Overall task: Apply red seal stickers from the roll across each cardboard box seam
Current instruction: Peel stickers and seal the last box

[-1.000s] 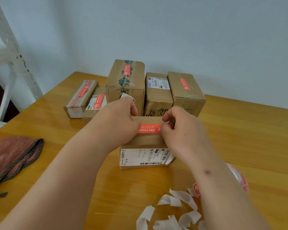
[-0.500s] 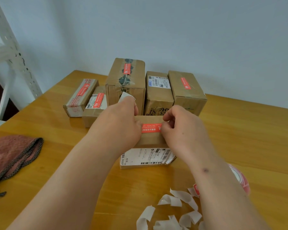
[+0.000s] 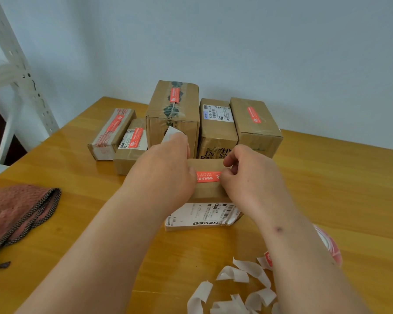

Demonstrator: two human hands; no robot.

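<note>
Wooden tabletop (image 3: pixel 349 182) carries curled white backing strips (image 3: pixel 236 288) nearest, beneath the right forearm, beside the sticker roll (image 3: pixel 329 243); left hand (image 3: pixel 166 171) pinches a backing strip (image 3: pixel 170 133) and touches the red seal sticker (image 3: pixel 208 176); right hand (image 3: pixel 247 175) pinches the sticker's other end atop the cardboard box (image 3: pixel 204 193); sealed boxes (image 3: pixel 175 114) stand beyond both hands.

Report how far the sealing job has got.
Done: four boxes at the back wear red stickers, such as the tall box. In hand: the left hand and right hand press a red sticker onto the near box. Left: the labelled box shows no red sticker.
</note>
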